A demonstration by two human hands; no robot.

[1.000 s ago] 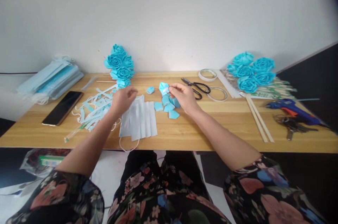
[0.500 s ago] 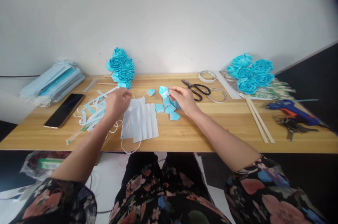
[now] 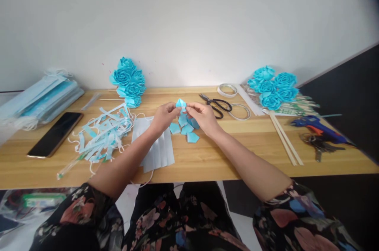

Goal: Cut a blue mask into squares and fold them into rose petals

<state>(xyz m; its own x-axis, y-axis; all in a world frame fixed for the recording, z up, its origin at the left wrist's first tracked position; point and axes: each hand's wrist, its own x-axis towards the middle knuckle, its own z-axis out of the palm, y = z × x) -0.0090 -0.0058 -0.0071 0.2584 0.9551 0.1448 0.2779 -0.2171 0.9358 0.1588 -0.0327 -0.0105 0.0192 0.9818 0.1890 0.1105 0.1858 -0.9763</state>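
Head camera view: above the wooden worktop (image 3: 237,152), the left hand (image 3: 164,117) and right hand (image 3: 203,116) together pinch one small folded blue piece (image 3: 180,103) between their fingertips. Loose blue cut pieces (image 3: 186,129) lie just beneath the hands. A pleated white mask (image 3: 156,148) lies under the left forearm, and scissors (image 3: 217,105) sit just beyond the right hand.

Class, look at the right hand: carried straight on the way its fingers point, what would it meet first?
Probably the left hand: the right hand points leftward across the folded blue piece both pinch, fingertips nearly touching; depth is unclear.
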